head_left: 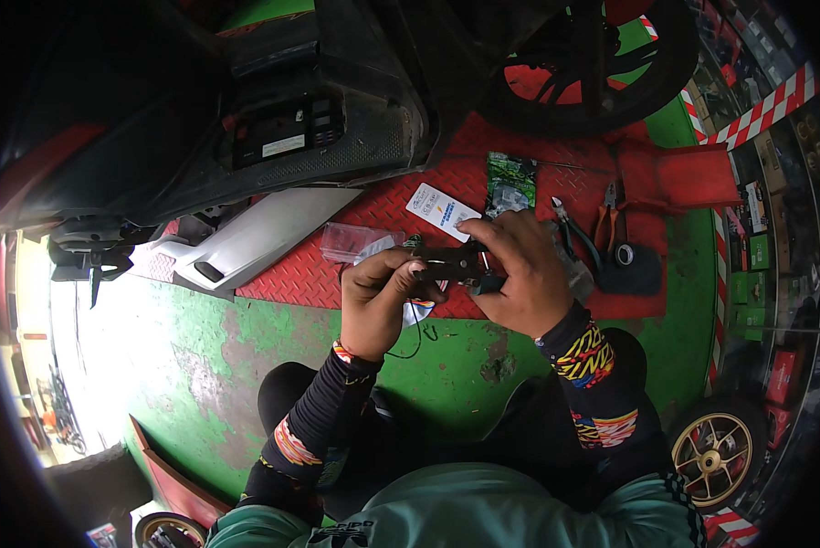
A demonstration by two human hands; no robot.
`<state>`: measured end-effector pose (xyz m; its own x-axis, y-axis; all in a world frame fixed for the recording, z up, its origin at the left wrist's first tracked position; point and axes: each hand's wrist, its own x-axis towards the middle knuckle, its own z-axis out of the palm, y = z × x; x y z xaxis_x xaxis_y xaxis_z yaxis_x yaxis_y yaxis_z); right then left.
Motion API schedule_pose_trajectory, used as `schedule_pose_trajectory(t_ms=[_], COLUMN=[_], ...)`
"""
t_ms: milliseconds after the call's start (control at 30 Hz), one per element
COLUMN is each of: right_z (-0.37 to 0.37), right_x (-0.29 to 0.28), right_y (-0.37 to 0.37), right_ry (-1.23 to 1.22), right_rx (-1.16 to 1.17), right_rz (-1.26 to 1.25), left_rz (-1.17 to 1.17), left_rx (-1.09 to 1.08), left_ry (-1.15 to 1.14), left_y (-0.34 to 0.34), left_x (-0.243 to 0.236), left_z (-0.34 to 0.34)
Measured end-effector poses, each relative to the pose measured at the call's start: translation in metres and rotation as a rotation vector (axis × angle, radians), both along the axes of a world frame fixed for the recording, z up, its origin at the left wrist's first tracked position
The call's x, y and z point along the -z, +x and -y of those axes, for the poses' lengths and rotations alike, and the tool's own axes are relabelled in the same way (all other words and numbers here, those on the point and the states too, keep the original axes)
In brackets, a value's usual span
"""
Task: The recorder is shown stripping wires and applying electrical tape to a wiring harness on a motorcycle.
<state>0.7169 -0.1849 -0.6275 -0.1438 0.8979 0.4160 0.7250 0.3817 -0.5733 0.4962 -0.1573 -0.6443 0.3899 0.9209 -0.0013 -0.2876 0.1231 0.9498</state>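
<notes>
My left hand (pixel 373 306) is closed on the left end of a small black part (pixel 442 267), thumb across it. My right hand (pixel 529 279) grips the part's other end, fingers curled over it. A thin dark cable (pixel 415 342) hangs below the part. Just beyond my hands lie a white printed card (pixel 437 205), a green package (pixel 510 178) and a clear plastic bag (pixel 341 242). To the right rest cutters (pixel 579 237), orange-handled pliers (pixel 604 219) and a tape roll (pixel 624 256) partly on a dark cloth (pixel 643 283).
A black scooter (pixel 154 128) and its front wheel (pixel 593 110) stand above a red metal platform (pixel 273 292). A white body panel (pixel 255 237) lies left. The green floor (pixel 200 356) surrounds my legs. Shelves (pixel 757 274) and a gold-rimmed wheel (pixel 711 457) line the right.
</notes>
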Motion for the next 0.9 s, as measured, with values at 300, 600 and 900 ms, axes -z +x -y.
schedule_pose_trajectory(t_ms=[300,600,900], right_z=[-0.002,-0.003,-0.001], right_x=[-0.003,0.001,0.001], right_y=[-0.001,-0.001,-0.004], right_ry=[0.018,-0.015,0.005], right_rx=[-0.023,-0.032,-0.016], right_rz=[-0.022,-0.035,-0.06], left_rz=[0.051,0.017,-0.059], left_rx=[-0.024,-0.048,-0.041], left_ry=[-0.017,0.012,-0.018], left_y=[0.002,0.003,-0.002], left_x=[0.003,-0.002,-0.009], left_z=[0.001,0.002,0.001])
